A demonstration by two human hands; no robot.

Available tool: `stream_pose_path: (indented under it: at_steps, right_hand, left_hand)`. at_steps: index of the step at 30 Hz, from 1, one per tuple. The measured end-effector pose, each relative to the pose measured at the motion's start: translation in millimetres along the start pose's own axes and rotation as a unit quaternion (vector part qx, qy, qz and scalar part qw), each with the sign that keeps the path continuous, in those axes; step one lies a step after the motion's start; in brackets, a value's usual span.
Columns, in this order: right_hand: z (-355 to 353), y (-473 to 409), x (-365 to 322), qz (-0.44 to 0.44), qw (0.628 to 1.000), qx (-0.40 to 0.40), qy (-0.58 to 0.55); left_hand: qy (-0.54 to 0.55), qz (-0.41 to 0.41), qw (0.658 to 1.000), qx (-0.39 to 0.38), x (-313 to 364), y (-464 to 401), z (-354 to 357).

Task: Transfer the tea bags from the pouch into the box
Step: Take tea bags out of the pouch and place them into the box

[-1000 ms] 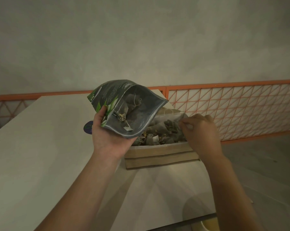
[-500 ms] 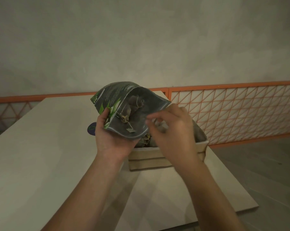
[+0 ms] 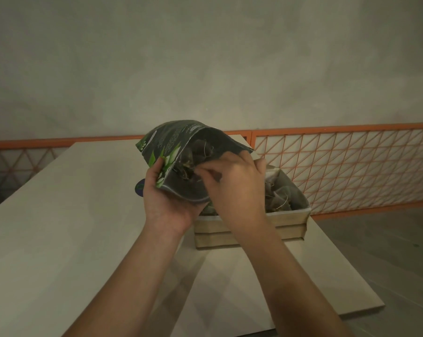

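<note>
Two hands work above a pale table set before a grey wall and orange railing. Left hand grips the pouch from below, thumb on its edge. Right hand reaches into its mouth, fingertips curled among tea bags. More fill the box beside.

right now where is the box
In the head view the box stands on the table, right of centre, just behind the right hand and below the pouch.
</note>
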State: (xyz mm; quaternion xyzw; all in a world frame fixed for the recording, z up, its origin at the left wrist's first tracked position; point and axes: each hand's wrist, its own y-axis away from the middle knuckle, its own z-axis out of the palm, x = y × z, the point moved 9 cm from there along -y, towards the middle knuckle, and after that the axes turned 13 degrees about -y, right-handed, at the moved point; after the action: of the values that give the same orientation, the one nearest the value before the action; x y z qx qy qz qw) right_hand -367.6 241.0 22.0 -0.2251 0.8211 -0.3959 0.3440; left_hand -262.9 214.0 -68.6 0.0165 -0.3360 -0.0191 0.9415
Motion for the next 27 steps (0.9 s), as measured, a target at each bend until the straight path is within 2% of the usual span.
stream_pose_path:
  at_steps: [4,8,11,15,18,22,27]
  right_hand:
    - [-18.0,-9.6,15.7,0.070,0.978,0.038,-0.191]
    - [-22.4,-13.5,25.6,0.126,0.956,0.043,-0.263]
    - [-32.5,-13.2,27.6,0.138,0.916,0.081,-0.367]
    - [-30.9,-13.6,24.9,0.145,0.905,0.061,-0.395]
    - [-37.9,-14.1,30.3,0.152,0.890,0.085,-0.422]
    - [-50.6,-15.0,42.2,0.156,0.892,0.104,-0.412]
    - [-52.9,-6.3,78.2,0.230,0.865,0.092,-0.437]
  left_hand:
    - [0.000,0.005,1.000,-0.018,-0.5,-4.2,-2.1]
    - [0.002,0.002,1.000,-0.023,-2.5,-6.5,-2.1]
    - [0.006,0.005,1.000,-0.015,-3.9,-7.1,-2.9]
    - [0.006,-0.001,1.000,-0.016,-5.0,-5.7,0.5]
    - [0.013,-0.008,1.000,-0.016,-5.6,-7.1,-1.1]
    - [0.012,-0.007,1.000,-0.019,-3.2,-8.9,-6.3]
    - [0.024,0.004,0.999,-0.022,2.0,-7.2,-8.0]
